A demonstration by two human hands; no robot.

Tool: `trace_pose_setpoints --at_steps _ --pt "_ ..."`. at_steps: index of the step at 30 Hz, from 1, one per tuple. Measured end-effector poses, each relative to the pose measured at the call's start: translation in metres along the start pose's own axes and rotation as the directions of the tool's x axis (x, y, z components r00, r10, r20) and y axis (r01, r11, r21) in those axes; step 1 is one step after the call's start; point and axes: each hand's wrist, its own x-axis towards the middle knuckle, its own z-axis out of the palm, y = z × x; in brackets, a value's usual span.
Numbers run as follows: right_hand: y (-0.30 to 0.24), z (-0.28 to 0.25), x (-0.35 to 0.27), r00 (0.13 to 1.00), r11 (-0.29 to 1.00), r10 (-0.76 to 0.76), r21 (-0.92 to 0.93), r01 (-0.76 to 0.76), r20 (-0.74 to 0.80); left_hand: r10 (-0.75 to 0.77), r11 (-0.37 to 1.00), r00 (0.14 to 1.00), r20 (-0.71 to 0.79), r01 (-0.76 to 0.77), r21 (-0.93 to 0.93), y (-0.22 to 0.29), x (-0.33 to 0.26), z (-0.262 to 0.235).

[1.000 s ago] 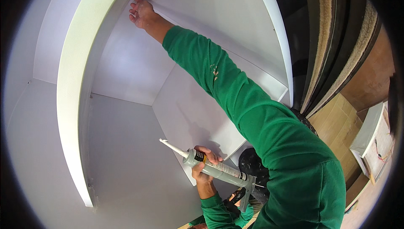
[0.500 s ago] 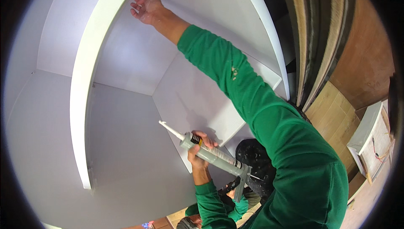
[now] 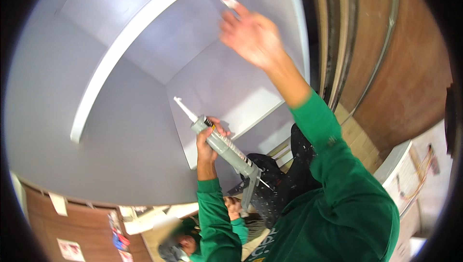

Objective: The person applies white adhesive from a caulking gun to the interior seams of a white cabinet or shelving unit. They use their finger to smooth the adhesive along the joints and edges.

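My left hand [image 3: 208, 144] is wrapped round the barrel of a grey caulking gun [image 3: 229, 151]. Its cartridge carries a long white nozzle [image 3: 184, 108] that points up and to the left, with a white blob at the tip. My right hand [image 3: 253, 35], slightly blurred, is raised in front of the cabinet's inside with its fingers apart. White paste [image 3: 228, 0] coats one fingertip. Around both hands is a grey-lined cabinet [image 3: 130, 136] with a white front edge [image 3: 113, 45] and a pale shelf board [image 3: 241, 103].
Below, another person in a green sleeve and dark cap [image 3: 176, 250] is close to my left arm, one hand [image 3: 233, 207] showing. Brown panels [image 3: 410, 54] stand at the right, beside a white unit with loose wires [image 3: 419, 180]. Tiled floor [image 3: 364, 136] lies beneath.
My right hand has come away from the cabinet's upper front edge, moving right and nearer. The view has shifted; the caulking gun stays in my left hand.
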Motion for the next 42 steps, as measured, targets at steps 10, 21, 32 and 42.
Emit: trace_pose_setpoints --at_steps 10,21,32,42 --pt "-0.056 0.081 -0.412 0.362 0.348 0.854 -0.109 -0.931 -0.374 0.457 0.881 0.874 -0.164 -0.471 -0.053 -0.001 -0.047 0.089" --pt "0.000 0.077 -0.400 0.605 0.705 0.660 0.091 -0.703 -0.446 0.569 0.791 0.822 -0.008 -0.550 -0.268 0.000 -0.066 0.151" --pt "0.047 0.066 -0.402 0.697 0.702 0.670 0.525 -0.482 -0.256 0.565 0.817 0.821 -0.080 -0.571 -0.084 0.006 -0.064 0.149" --pt "0.070 0.115 -0.356 0.866 0.843 0.438 0.444 -0.302 -0.241 0.532 0.783 0.841 -0.098 -0.532 -0.322 0.006 -0.045 0.140"
